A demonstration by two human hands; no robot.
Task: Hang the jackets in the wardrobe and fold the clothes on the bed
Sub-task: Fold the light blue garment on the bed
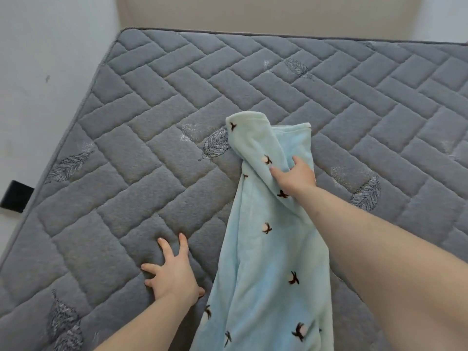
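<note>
A pale blue fleece garment (268, 269) with small dark-and-pink motifs lies lengthwise on the grey quilted mattress (157, 127), its far end bunched and lifted. My right hand (295, 177) grips a fold of that raised far end, fingers curled into the cloth. My left hand (172, 269) presses flat on the bare mattress just left of the garment, fingers spread, holding nothing. The garment's near end runs out of view at the bottom edge.
The mattress fills most of the view, with its left edge running along a white wall (38, 84). A beige headboard or wall panel (253, 13) stands behind the far edge. A small black object (16, 196) sits at the left by the wall.
</note>
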